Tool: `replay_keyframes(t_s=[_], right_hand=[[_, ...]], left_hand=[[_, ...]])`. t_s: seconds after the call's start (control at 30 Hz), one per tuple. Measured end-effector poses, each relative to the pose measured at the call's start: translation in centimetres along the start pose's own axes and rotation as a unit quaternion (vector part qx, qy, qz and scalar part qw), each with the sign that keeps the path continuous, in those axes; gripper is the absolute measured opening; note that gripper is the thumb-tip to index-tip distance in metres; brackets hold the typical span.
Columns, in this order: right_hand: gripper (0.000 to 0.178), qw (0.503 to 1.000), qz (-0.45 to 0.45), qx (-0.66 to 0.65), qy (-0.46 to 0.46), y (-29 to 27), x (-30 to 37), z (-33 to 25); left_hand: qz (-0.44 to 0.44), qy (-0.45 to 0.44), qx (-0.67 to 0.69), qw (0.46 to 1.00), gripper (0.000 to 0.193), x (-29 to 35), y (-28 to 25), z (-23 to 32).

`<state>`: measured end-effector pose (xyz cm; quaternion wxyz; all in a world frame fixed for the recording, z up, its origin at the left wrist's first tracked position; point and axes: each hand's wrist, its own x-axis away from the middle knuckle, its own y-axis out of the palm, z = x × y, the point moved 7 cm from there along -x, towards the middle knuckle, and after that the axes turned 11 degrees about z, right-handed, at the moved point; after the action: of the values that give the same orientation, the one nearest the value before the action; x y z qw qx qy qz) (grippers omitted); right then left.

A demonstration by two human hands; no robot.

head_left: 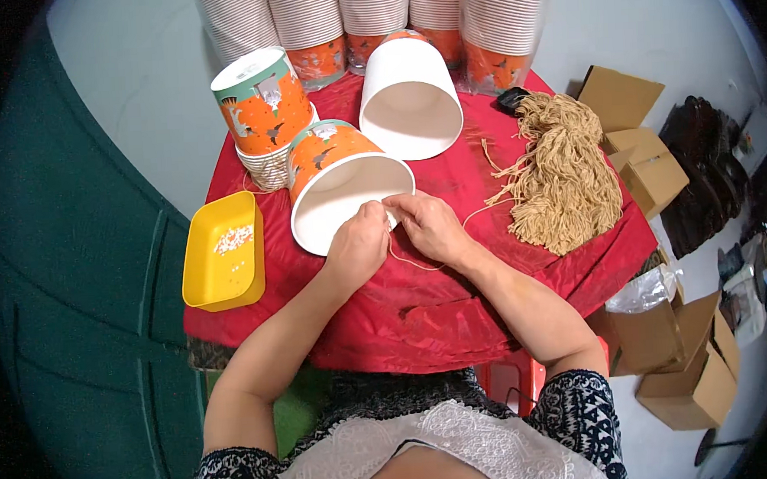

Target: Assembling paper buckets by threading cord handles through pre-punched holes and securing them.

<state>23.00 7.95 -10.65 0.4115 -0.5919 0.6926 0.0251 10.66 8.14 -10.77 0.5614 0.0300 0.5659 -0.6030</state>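
An orange printed paper bucket (pixel 320 154) lies on its side, its white mouth facing me. At its right rim my left hand (pixel 359 245) and my right hand (pixel 428 225) meet, fingers pinched close together. A thin tan cord (pixel 415 264) hangs in a loop from between them and trails right. The left fingertips are partly hidden, so what they grip is unclear. To the right lies a thick bundle of tan cords (pixel 564 178). A yellow tray (pixel 196 275) at the left holds small white and orange pieces (pixel 233 239).
Behind the bucket lies a white-sided bucket (pixel 406 91), mouth toward me. An upside-down orange bucket (pixel 264 103) tops a stack at the left. Tall wrapped bucket stacks (pixel 376 6) line the table's back. A red cloth (pixel 388 335) covers the table; cardboard boxes (pixel 690 371) stand right.
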Motion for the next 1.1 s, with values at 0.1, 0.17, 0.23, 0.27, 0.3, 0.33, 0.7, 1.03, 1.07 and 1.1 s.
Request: replay_keyframes(t_s=[0.1, 0.17, 0.23, 0.27, 0.3, 0.33, 0.7, 1.03, 1.07, 1.1], right_hand=[[0.024, 1.0, -0.023, 0.001, 0.011, 0.1, 0.0, -0.1], [0.024, 1.0, -0.029, 0.001, 0.003, 0.2, 0.0, 0.1], [0.024, 0.999, -0.036, 0.001, -0.006, 0.2, 0.0, 0.2], [0.023, 0.999, -0.052, 0.0, -0.003, 0.4, 0.0, 0.1], [0.023, 0.998, -0.068, -0.001, -0.001, 0.5, 0.0, 0.1], [0.023, 0.998, -0.068, -0.001, -0.001, 0.5, -0.1, 0.2], [0.012, 0.995, -0.079, -0.049, 0.023, 0.2, -0.3, 0.3], [0.005, 0.985, -0.157, -0.073, 0.011, 0.4, 0.1, 0.3], [0.005, 0.985, -0.156, -0.07, -0.021, 0.4, 0.2, 0.2], [0.006, 0.984, -0.155, -0.067, -0.052, 0.4, 0.3, -0.1]], left_hand=[[0.007, 0.01, 0.01, 1.0, 0.011, 0.1, -0.1, 0.0], [0.012, 0.021, -0.004, 1.0, 0.012, 0.1, -0.1, 0.1], [0.014, 0.029, -0.005, 0.999, 0.013, 0.2, 0.0, 0.1], [0.017, 0.036, -0.006, 0.999, 0.013, 0.2, 0.0, 0.1], [0.017, 0.036, -0.006, 0.999, 0.013, 0.3, 0.0, 0.1], [0.022, 0.039, -0.007, 0.999, 0.014, 0.3, 0.0, 0.1], [0.029, -0.01, 0.034, 0.999, 0.012, 0.3, -0.3, -0.7], [0.024, -0.133, 0.126, 0.983, 0.003, 0.2, -0.6, -2.1], [0.022, -0.148, 0.128, 0.98, 0.003, 0.2, -0.6, -2.4], [0.024, -0.149, 0.129, 0.98, 0.003, 0.2, -0.6, -2.6]])
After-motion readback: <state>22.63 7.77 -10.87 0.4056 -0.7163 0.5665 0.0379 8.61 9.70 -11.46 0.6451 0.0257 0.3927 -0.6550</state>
